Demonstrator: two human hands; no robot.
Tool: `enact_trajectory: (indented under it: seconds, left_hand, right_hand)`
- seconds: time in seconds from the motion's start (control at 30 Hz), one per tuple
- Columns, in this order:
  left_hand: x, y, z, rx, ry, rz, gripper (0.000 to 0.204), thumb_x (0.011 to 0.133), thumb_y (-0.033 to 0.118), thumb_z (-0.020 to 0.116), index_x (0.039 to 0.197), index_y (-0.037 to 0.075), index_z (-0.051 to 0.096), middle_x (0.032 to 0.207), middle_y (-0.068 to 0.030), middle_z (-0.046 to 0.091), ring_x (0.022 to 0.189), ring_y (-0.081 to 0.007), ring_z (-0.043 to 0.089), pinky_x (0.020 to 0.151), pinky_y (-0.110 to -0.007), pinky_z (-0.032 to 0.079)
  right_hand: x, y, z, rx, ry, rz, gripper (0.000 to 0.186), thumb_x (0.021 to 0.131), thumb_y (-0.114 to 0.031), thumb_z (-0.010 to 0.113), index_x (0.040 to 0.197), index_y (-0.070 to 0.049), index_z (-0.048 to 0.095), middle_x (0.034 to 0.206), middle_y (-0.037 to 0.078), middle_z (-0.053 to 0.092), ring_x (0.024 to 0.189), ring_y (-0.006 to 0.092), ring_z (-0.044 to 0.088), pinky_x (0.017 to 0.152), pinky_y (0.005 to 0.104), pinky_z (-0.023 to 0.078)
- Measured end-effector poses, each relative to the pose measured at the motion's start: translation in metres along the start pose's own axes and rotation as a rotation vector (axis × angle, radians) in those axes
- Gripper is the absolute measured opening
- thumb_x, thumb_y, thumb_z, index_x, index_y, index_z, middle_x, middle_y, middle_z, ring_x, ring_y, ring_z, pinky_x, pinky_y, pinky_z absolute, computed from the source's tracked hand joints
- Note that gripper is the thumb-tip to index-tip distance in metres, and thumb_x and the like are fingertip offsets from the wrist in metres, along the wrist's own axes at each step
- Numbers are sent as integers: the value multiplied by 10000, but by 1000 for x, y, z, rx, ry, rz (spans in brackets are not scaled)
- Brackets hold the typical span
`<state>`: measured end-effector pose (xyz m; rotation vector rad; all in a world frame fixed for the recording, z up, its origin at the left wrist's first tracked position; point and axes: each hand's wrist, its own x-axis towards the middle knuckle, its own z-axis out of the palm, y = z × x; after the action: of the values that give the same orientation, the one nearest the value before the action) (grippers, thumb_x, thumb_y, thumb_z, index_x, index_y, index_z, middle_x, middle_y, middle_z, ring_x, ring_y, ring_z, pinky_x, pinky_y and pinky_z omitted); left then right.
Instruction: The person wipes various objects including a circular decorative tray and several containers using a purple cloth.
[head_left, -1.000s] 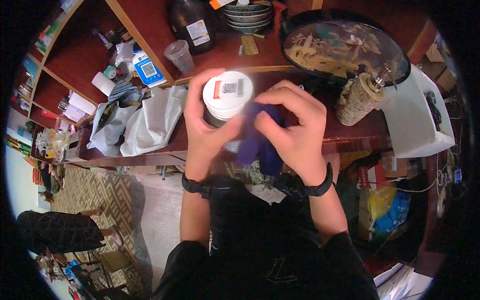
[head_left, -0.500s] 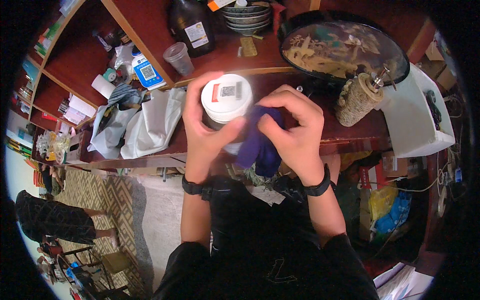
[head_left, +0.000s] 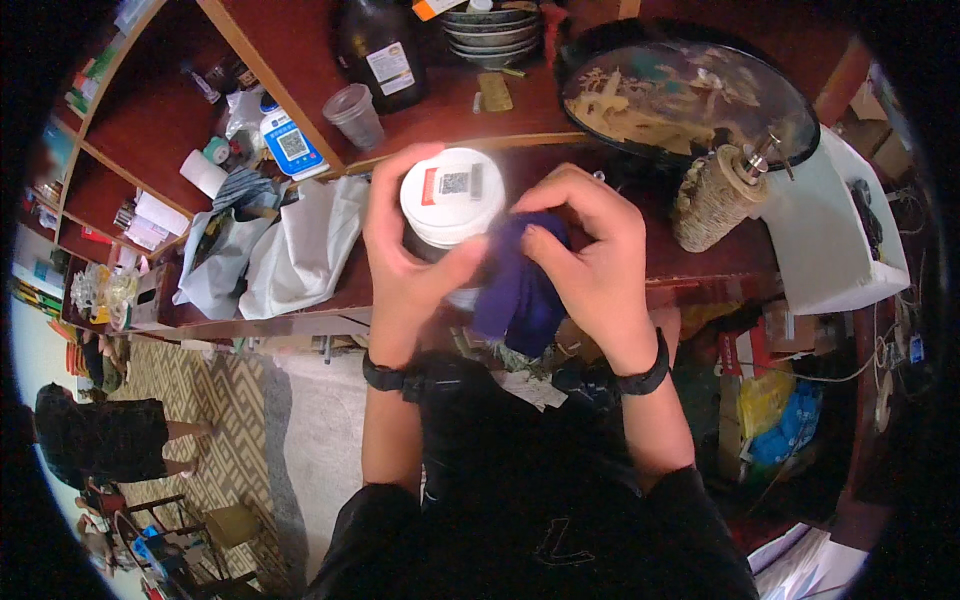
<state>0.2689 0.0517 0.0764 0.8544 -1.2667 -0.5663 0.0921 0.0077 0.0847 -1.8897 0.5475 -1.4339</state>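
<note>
My left hand (head_left: 410,235) is wrapped round a jar with a white round lid (head_left: 452,195), its thumb and fingers on opposite sides. A code label and a red patch mark the lid's top. On the jar's right, my right hand (head_left: 590,245) pinches a dark purple cloth (head_left: 525,285) between thumb and fingers. The cloth hangs down beside the jar and seems to touch its side. Part of the jar's lower body is hidden by my left thumb and the cloth.
Behind the jar stand a clear plastic cup (head_left: 354,118), a dark jug (head_left: 385,55) and stacked bowls (head_left: 492,42). A round decorated tray (head_left: 690,95), a rope-wrapped pump bottle (head_left: 720,200) and a white box (head_left: 840,240) are rightward. White bags (head_left: 305,250) lie left. Another person (head_left: 105,435) is at far left.
My right hand has shifted slightly with the purple cloth against the jar. The jar stays in my left hand. The person at far left has moved a little leftward.
</note>
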Motion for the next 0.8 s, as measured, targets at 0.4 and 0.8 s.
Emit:
enact_trajectory:
  seconds: [0.4, 0.8]
  left_hand:
    - [8, -17, -16, -49, -136, 13, 884, 663, 400, 886, 1366, 22, 507, 1243, -79, 602, 1155, -175, 609, 1002, -324, 484]
    - [6, -14, -23, -97, -199, -28, 896, 672, 421, 832, 1404, 38, 485, 1309, -76, 543, 1251, -193, 540, 1083, -340, 407]
  right_hand:
    - [36, 8, 1, 243, -219, 67, 753, 655, -16, 866, 1351, -60, 582, 1147, 59, 655, 1016, 151, 606, 927, 310, 508]
    - [40, 1, -8, 164, -420, 43, 846, 651, -27, 817, 1450, -40, 537, 1395, 109, 603, 1310, 221, 558, 1151, 368, 405]
